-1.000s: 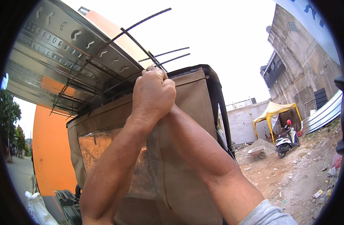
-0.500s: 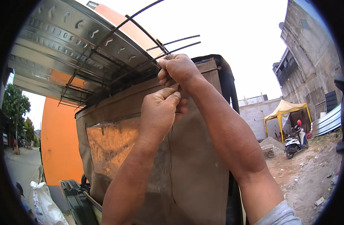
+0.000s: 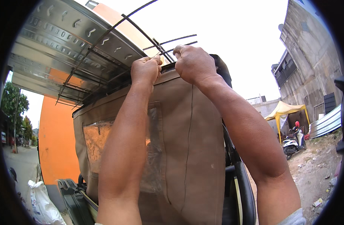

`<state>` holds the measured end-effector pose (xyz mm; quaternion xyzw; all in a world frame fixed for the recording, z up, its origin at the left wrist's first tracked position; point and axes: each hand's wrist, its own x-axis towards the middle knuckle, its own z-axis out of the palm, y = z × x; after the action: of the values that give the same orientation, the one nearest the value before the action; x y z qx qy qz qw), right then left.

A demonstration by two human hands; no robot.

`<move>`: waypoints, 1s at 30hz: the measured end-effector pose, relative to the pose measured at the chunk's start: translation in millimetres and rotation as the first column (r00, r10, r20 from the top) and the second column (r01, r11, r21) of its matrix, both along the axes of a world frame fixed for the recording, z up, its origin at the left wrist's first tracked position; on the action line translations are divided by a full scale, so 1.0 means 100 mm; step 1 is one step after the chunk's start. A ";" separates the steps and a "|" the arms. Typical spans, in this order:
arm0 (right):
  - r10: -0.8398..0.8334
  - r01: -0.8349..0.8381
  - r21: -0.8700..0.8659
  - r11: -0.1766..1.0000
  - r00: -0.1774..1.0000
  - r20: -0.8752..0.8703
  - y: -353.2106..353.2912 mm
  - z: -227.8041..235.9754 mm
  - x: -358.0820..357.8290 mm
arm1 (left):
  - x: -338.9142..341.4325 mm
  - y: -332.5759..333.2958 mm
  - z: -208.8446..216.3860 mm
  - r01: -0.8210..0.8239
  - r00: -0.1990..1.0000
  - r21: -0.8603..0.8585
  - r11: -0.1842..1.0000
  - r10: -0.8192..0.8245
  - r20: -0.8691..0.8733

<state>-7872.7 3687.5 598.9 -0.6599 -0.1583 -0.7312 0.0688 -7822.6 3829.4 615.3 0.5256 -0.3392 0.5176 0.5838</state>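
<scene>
My left hand (image 3: 145, 70) is closed in a pinch just below crossing ribbed steel rods (image 3: 136, 28), near the cover's top edge. A tiny bit of thin strand shows at its fingertips. Slightly higher and to the right, my right hand (image 3: 196, 64) is closed too, its fingertips turned toward the rods. From beneath it a thin dark cord (image 3: 189, 131) hangs down the brown canvas cover (image 3: 205, 150). Another thin dark line runs down the canvas below my left hand; whether it is cord or seam I cannot make out. The hands are apart.
Perforated metal sheets (image 3: 59, 28) jut out overhead at the upper left, with rods beneath them. The canvas has a clear plastic window (image 3: 95, 138). A black bar (image 3: 245, 187) edges its right side. A white sack (image 3: 44, 204) stands lower left; a scooter (image 3: 294, 144) is parked at right.
My hands were close together, the left below the right. The left has risen to the rods, and the right has moved right and slightly up, parting them. The hanging cord has shifted right.
</scene>
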 end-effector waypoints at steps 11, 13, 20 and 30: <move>0.611 -0.611 0.010 0.791 0.791 -0.040 0.68 -0.11 0.58 | -0.51 -0.12 0.08 -0.882 0.472 0.145 0.449 0.822 0.319; 0.922 -0.911 0.148 0.385 0.370 -0.115 0.68 -0.16 0.71 | -0.54 -0.06 0.04 -0.693 0.716 0.310 0.651 0.670 0.196; 0.800 -0.793 0.115 0.599 0.588 -0.117 0.44 -0.52 0.64 | -0.20 0.36 -0.15 -0.250 0.952 0.216 0.944 0.280 -0.121; 0.927 -0.891 0.311 0.331 0.244 -0.286 0.20 -1.14 0.23 | -0.15 -0.04 0.14 -0.588 0.806 0.068 0.806 0.578 0.129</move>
<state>-7850.0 3707.7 484.7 -0.5808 -0.4600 -0.4028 0.5373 -7837.9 3825.4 629.6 0.6072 -0.2172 0.6794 0.3500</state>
